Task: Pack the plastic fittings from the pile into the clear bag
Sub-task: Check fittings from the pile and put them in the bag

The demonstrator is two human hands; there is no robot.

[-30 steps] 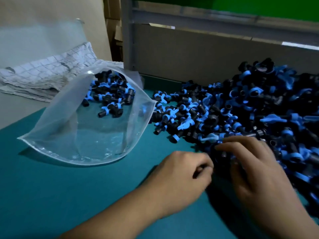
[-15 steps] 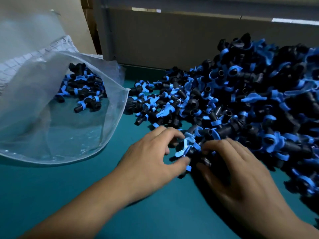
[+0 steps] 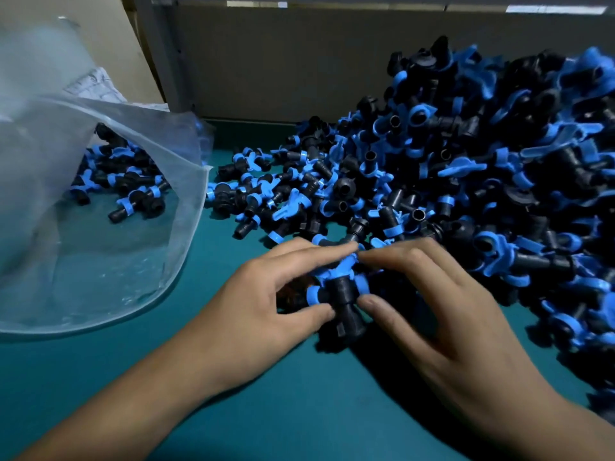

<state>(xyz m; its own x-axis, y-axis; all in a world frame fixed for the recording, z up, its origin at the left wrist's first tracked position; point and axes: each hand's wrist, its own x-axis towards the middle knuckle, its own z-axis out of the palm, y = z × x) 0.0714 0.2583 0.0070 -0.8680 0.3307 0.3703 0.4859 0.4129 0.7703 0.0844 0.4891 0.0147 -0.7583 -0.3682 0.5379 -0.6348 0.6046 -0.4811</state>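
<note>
Below, teal table (image 3: 273, 410); left hand (image 3: 253, 314) and right hand (image 3: 442, 311) each grip fittings (image 3: 342, 294).

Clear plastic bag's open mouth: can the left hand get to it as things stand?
Probably yes. The clear plastic bag gapes toward the left hand, with only bare teal tabletop between them; that hand's grip holds black-and-blue plastic fittings.

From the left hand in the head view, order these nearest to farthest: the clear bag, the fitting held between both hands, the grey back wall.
1. Fitting: at the left hand's fingertips.
2. Clear bag: to its left.
3. Grey back wall: behind the pile.
</note>
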